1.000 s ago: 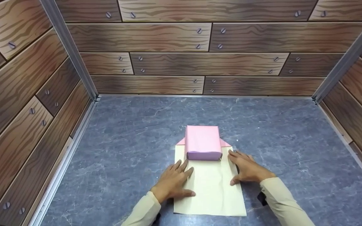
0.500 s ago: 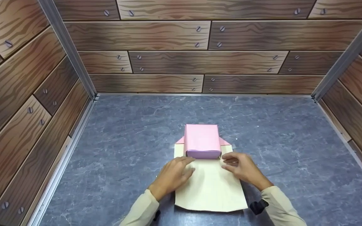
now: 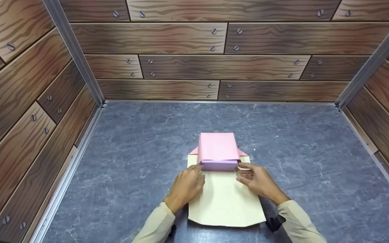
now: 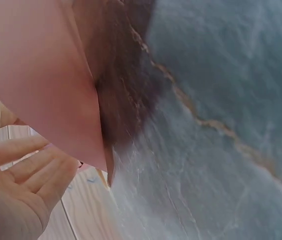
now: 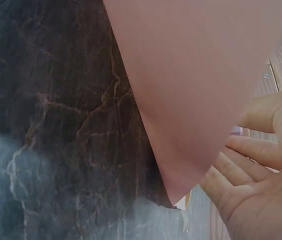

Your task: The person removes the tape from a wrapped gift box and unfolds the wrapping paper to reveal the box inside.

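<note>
A pink box [image 3: 216,145] with a purple front face [image 3: 219,165] sits on the far part of a cream paper sheet [image 3: 226,202], whose underside is pink. The box's pink front edge stands slightly raised over the purple face. My left hand [image 3: 186,184] touches the box's left front corner with its fingertips. At the right front corner, my right hand [image 3: 260,180] reaches in, its index fingertip against the box and its thumb apart. In both wrist views the fingers look fairly straight, and the sheet's pink underside [image 4: 56,85] partly hides their tips.
Pink triangular flaps [image 3: 243,153] stick out on both sides of the box. The work surface is a blue-grey marbled tabletop [image 3: 140,145]. Wood-print panels [image 3: 181,67] enclose it at the back and sides, with metal strips along the edges.
Both hands have come off the sheet's sides and moved in to the box's front corners. The sheet's near end has bowed up. The box's pink front edge has risen slightly.
</note>
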Demonstrator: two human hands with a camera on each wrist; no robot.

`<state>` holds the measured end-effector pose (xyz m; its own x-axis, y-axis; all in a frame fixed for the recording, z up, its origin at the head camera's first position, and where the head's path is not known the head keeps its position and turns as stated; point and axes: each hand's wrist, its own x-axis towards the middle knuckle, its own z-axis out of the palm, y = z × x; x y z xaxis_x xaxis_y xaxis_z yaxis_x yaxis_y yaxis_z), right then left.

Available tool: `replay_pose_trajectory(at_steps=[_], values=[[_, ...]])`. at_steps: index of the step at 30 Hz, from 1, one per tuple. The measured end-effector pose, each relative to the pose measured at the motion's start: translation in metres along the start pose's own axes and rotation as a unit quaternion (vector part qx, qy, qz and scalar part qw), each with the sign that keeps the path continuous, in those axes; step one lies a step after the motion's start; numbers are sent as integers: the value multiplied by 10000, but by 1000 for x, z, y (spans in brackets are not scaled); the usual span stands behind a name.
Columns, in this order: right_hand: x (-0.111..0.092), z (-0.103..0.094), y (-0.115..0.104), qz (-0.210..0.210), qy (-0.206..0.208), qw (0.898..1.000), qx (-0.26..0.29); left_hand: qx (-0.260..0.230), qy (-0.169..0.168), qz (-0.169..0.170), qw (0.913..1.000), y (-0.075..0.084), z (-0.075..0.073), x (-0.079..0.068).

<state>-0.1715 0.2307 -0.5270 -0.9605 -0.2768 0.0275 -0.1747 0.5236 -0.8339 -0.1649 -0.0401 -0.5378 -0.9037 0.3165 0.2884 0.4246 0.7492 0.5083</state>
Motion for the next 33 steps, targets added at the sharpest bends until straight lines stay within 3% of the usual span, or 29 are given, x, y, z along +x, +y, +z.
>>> replay_pose_trajectory(at_steps=[8,15,20,26,29,33], values=[[4,-6,-8,146,31,9994,306,-248,218,-130,9994,-2,-4,4],[12,-9,-8,-221,230,9995,-55,-617,218,-292,9974,-5,-12,15],[23,-12,-4,-351,228,9987,-279,-1040,10,-370,9939,-7,-19,28],[40,-13,-2,-433,248,9986,-147,-1683,-279,-677,9830,-12,-25,43],[47,-13,-3,-480,272,9984,-111,-1735,-275,-723,9818,-13,-25,48],[56,-13,-4,-531,377,9978,-99,-1551,-159,-499,9865,-13,-26,56]])
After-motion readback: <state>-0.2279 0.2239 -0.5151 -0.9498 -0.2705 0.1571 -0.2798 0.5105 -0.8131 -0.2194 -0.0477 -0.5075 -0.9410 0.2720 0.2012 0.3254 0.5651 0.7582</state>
